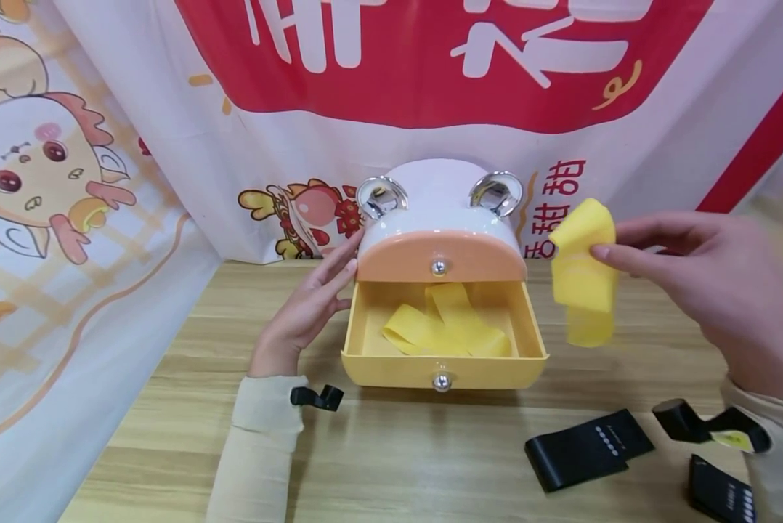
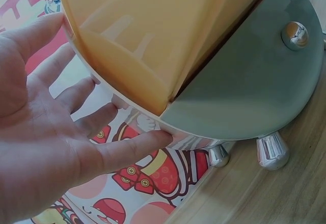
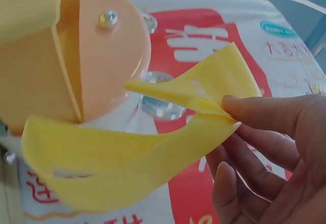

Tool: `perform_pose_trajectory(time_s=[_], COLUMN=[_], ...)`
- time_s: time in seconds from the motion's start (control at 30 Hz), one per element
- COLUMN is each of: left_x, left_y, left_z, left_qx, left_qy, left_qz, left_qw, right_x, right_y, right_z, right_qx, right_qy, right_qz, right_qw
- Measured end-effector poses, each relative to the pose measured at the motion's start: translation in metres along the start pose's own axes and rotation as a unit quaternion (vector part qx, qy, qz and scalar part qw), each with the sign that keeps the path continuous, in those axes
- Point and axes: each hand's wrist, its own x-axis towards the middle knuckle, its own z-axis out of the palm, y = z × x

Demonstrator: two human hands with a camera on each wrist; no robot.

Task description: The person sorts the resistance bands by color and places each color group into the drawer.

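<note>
Right fingers (image 3: 254, 165) pinch a yellow strip (image 1: 584, 272); spread left fingers (image 2: 132, 150) touch the cabinet (image 1: 437, 196).

The box (image 1: 440, 207) looks like glossy plastic, its drawer (image 1: 391, 372) smooth plastic with a mirror-bright, metallic knob (image 1: 441, 381). The yellow strip (image 1: 584, 272) looks smooth and rubbery; the table (image 1: 169, 421) has wood grain; the backdrop (image 1: 326, 134) is cloth.

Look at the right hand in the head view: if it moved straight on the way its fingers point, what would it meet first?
The right hand would probably meet the storage box near its peach drawer, the pinched yellow band touching first; depth is unclear, so it might pass in front.
</note>
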Motion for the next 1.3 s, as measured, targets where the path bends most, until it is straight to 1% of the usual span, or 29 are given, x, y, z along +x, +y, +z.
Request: perform_pose_trajectory(time_s=[0.13,0.27,0.47,0.57,0.7,0.93,1.1,1.23,1.3], left_x=[0.000,0.000,0.001,0.000,0.000,0.000,0.000,0.001,0.000], left_y=[-0.001,-0.001,0.000,-0.001,-0.001,-0.001,-0.001,-0.001,-0.001], left_z=[-0.001,-0.001,0.001,0.000,0.000,0.001,0.001,0.000,0.000], left_qx=[-0.001,-0.001,0.001,0.001,-0.001,-0.006,-0.006,-0.006,-0.006], left_qy=[0.002,0.005,0.005,0.005,0.005,0.005,0.004,0.008,0.010], left_qz=[-0.001,-0.004,-0.003,-0.002,-0.002,-0.005,-0.008,-0.011,-0.012], left_qw=[1.0000,1.0000,1.0000,1.0000,1.0000,1.0000,0.9999,0.9999,0.9999], right_x=[-0.001,-0.002,-0.002,-0.002,-0.001,-0.001,-0.002,-0.003,-0.003], right_y=[-0.025,-0.044,-0.064,-0.072,-0.080,-0.086,-0.084,-0.084,-0.084], right_z=[0.007,0.018,0.037,0.048,0.062,0.084,0.095,0.100,0.103], right_qx=[0.025,0.048,0.035,0.040,0.047,0.035,0.021,0.027,0.025], right_qy=[-0.008,-0.032,-0.081,-0.108,-0.134,-0.176,-0.190,-0.191,-0.189], right_qz=[-0.041,-0.057,-0.076,-0.100,-0.123,-0.122,-0.134,-0.143,-0.154], right_qw=[0.9988,0.9967,0.9932,0.9883,0.9821,0.9762,0.9724,0.9707,0.9695])
